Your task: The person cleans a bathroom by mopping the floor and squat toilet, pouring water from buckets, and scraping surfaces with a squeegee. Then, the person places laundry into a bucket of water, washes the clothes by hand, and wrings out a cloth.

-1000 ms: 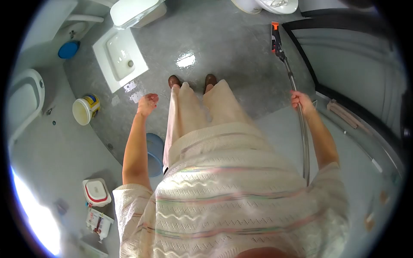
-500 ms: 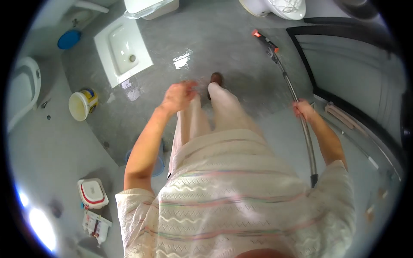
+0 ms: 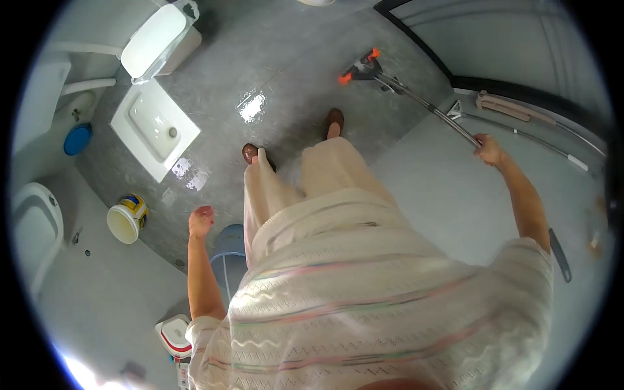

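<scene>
My right hand (image 3: pixel 491 151) is closed around the metal pole of a mop (image 3: pixel 437 112). The mop's dark head has orange ends and rests on the wet grey floor ahead of my feet. My left hand (image 3: pixel 201 221) hangs free at my left side, fingers loosely bent and apart, with nothing visible in it. Nearest to it is a blue bucket (image 3: pixel 229 242), partly hidden by my arm and clothing.
A white squat toilet (image 3: pixel 146 130) is set into the floor at left, beside a white bin (image 3: pixel 181 53). A yellow-labelled tub (image 3: pixel 125 220) stands by the left wall. At right are a black-framed glass panel (image 3: pixel 494 45) and another long-handled tool (image 3: pixel 520 132).
The mop head has swung left and now lies turned crosswise. My left hand has dropped back and outward to my left. My feet have moved apart, and the view has shifted.
</scene>
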Tool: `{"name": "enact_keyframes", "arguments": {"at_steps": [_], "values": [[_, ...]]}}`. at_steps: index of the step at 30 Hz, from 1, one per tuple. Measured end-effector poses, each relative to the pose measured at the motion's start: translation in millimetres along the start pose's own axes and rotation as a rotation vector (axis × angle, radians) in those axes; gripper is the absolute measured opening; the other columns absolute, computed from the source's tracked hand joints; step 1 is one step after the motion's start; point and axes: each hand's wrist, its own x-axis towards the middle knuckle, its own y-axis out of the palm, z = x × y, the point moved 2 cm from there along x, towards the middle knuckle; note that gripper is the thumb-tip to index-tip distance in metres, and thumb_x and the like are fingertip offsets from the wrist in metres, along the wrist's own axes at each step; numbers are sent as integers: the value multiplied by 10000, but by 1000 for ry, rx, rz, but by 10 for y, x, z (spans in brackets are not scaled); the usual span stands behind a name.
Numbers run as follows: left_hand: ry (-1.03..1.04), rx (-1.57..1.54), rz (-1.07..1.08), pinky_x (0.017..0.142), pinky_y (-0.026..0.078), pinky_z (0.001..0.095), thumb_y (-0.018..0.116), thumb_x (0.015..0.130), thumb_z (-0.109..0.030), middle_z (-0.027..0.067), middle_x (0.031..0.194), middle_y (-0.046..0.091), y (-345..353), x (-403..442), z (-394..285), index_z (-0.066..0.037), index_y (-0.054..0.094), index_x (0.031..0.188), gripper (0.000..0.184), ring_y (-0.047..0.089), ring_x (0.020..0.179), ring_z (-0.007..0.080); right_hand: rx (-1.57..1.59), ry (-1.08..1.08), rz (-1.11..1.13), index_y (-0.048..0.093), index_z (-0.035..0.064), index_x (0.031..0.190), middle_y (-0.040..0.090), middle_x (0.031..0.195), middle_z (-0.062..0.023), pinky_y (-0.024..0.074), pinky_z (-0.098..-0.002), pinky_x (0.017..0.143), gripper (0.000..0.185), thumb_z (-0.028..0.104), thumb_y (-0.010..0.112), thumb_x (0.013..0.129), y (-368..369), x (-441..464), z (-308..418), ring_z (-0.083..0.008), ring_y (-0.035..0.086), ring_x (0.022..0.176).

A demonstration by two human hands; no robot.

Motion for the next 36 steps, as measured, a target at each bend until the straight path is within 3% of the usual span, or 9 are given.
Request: {"name": "enact_keyframes", "arguments": {"at_steps": [3, 5, 9, 12, 24, 27, 30, 33, 36], "values": [[-8, 104, 15, 479, 448, 244, 567, 725, -191, 51, 672, 592, 119, 149, 110, -69, 609, 921, 235, 565, 544, 127, -13, 27, -44, 536, -25, 1074, 547, 628, -137, 398, -308, 347, 476, 40, 547, 602, -296, 78, -515, -169, 490, 393], [-307, -160, -128, 453, 443, 253, 554, 723, -188, 30, 652, 575, 325, -157, -510, -78, 606, 904, 218, 554, 517, 117, -83, -44, -41, 520, -3, 1118, 581, 761, -155, 437, -310, 406, 484, 49, 541, 637, -446, 381, -1101, -201, 542, 502], [-310, -127, -61, 444, 439, 255, 530, 730, -203, 10, 649, 568, 809, -206, -1378, -109, 602, 883, 193, 561, 528, 109, -206, 98, 57, 520, 41, 1146, 590, 970, -192, 498, -322, 612, 500, 81, 552, 649, -637, 435, -1251, -258, 603, 718], [-264, -93, -2, 452, 443, 250, 539, 743, -230, 6, 660, 574, 1091, -237, -1807, -115, 601, 876, 187, 571, 545, 106, -390, -121, -123, 528, 67, 1139, 587, 1013, -171, 462, -333, 780, 500, 109, 573, 643, -424, 1144, -2249, -274, 581, 878], [-215, 116, -10, 422, 425, 251, 501, 772, -246, 15, 616, 558, 1234, -319, -2367, -90, 583, 752, 177, 564, 529, 106, -268, 27, -92, 556, 90, 1095, 601, 994, -149, 445, -355, 803, 412, 208, 591, 702, -119, 1382, -2951, -302, 573, 913], [65, 389, 114, 387, 391, 251, 465, 778, -259, 20, 561, 534, 1277, 93, -2133, -84, 533, 629, 239, 544, 490, 106, -115, -70, -251, 558, 11, 1068, 583, 1022, -199, 423, -372, 839, 434, 342, 542, 789, -151, 1458, -2759, -311, 559, 959], [-205, -2, -107, 360, 352, 259, 432, 772, -213, 27, 513, 486, 1583, -299, -2521, -77, 487, 579, 242, 485, 432, 99, -103, 44, -241, 543, 19, 1089, 592, 1006, -180, 410, -344, 864, 413, 263, 535, 756, -433, 1424, -2712, -307, 544, 981], [172, 470, 194, 369, 370, 264, 479, 756, -169, 28, 553, 508, 1411, -26, -1969, -81, 498, 596, 184, 514, 470, 112, -268, 227, -153, 490, 95, 1179, 476, 1221, -93, 368, -407, 914, 440, 297, 517, 789, -698, 1550, -2924, -265, 432, 1136], [-321, -24, -42, 359, 367, 273, 481, 745, -148, 50, 547, 513, 1679, -353, -2465, -75, 506, 593, 170, 498, 422, 131, -401, 388, -178, 494, 108, 1175, 439, 1266, -62, 338, -463, 925, 401, 267, 482, 807, -1073, 1637, -3358, -252, 398, 1172]]}}
